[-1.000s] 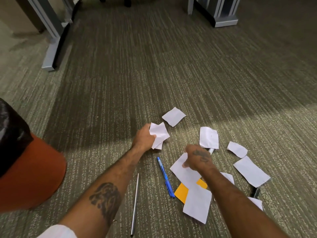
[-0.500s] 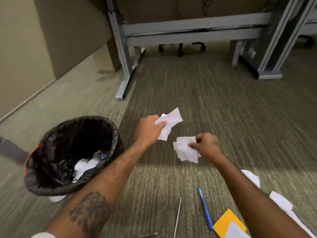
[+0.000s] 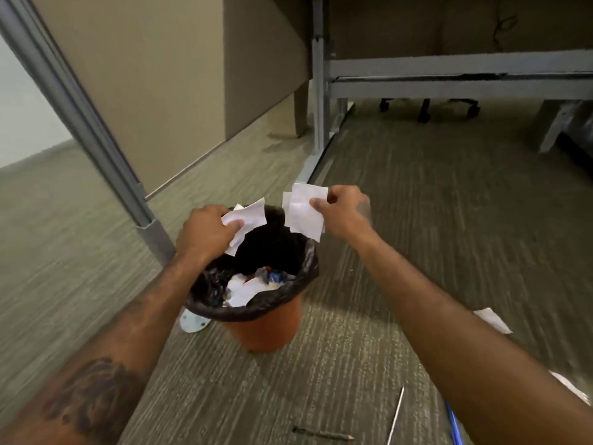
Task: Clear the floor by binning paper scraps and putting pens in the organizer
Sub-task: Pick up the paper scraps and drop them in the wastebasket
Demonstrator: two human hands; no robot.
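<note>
An orange bin point(image 3: 266, 329) lined with a black bag stands on the carpet, with crumpled paper inside. My left hand point(image 3: 205, 232) is over its left rim, shut on white paper scraps point(image 3: 247, 216). Over the far right rim, my right hand point(image 3: 345, 210) pinches another bunch of white scraps point(image 3: 303, 210). On the floor at the lower right lie a thin silver pen point(image 3: 395, 415), a blue pen point(image 3: 454, 425) partly hidden by my right arm, and a dark pencil point(image 3: 324, 434). More white scraps point(image 3: 492, 320) lie on the carpet to the right.
A grey partition post point(image 3: 96, 130) slants down just left of the bin, with a white foot plate point(image 3: 192, 321) beside it. A grey desk frame point(image 3: 321, 91) and chair castors point(image 3: 426, 110) stand behind. No organizer is in view.
Both hands have carried their paper scraps from above the carpet to over the bin's opening. The view has swung left, so the bin is now centred.
</note>
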